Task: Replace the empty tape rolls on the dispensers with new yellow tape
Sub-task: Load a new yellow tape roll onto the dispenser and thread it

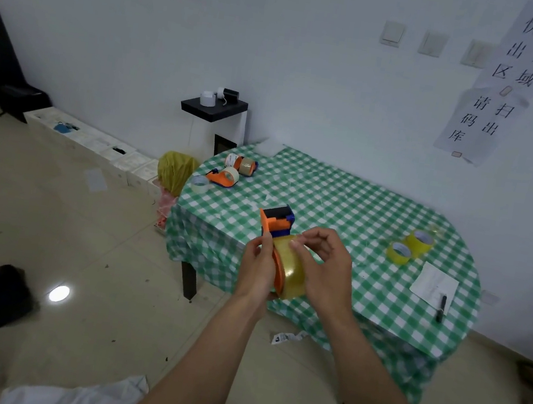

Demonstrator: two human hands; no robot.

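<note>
Hands [293, 267] grip dispenser [277, 224], right fingertips [295, 245] pinching yellow tape [291, 273].

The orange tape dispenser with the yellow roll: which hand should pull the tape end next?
Right, probably. The right hand pinches at the face of the clear yellow tape roll, close to the blue and black cutter head. The left hand grips the orange plastic tape dispenser, steadying it.
</note>
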